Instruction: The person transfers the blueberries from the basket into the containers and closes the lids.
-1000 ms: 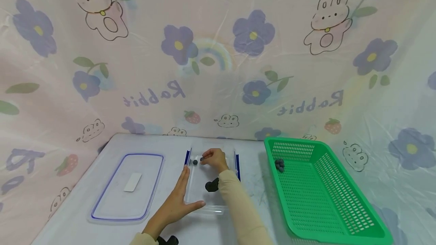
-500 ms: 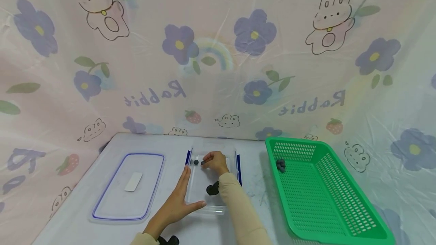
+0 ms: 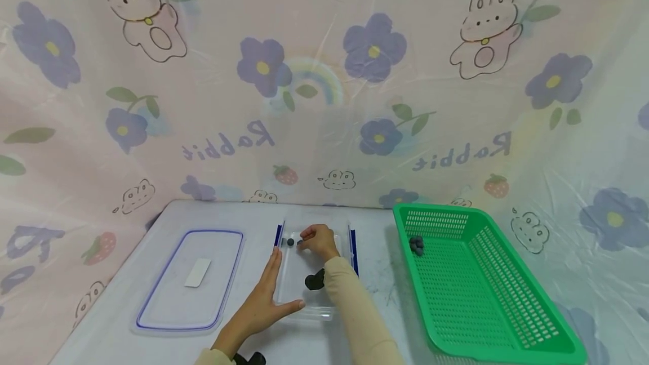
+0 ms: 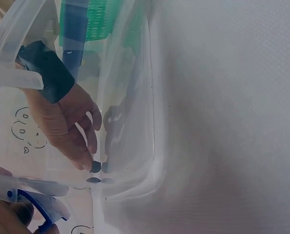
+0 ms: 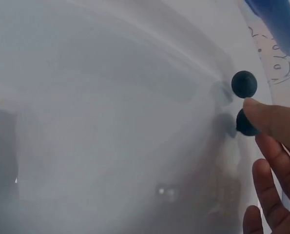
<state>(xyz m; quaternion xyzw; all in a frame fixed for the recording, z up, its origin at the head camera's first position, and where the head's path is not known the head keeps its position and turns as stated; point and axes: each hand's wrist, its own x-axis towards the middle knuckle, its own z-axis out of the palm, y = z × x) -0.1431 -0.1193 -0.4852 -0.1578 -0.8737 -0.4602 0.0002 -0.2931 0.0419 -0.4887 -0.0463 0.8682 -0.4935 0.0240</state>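
A clear plastic box (image 3: 318, 314) with blue side clips stands in the middle of the table. Near its far left corner lies one small dark blueberry (image 5: 244, 84). Close beside it, my right hand (image 3: 320, 242) pinches a second blueberry (image 5: 245, 124) between thumb and fingertip, low over the box floor. My left hand (image 3: 261, 301) rests along the box's left side, fingers straight and thumb spread towards the near edge. Through the clear wall in the left wrist view, both blueberries show near my right fingertips.
Right of the box stands a green basket (image 3: 456, 308) holding a small cluster of blueberries (image 3: 416, 245) at its left side. To the left, a clear lid (image 3: 172, 308) with a blue seal lies flat, a white label (image 3: 198, 272) on it. A patterned curtain hangs behind.
My right hand has dipped slightly at the box's far left corner, still pinching the blueberry. My left hand keeps its place on the box.
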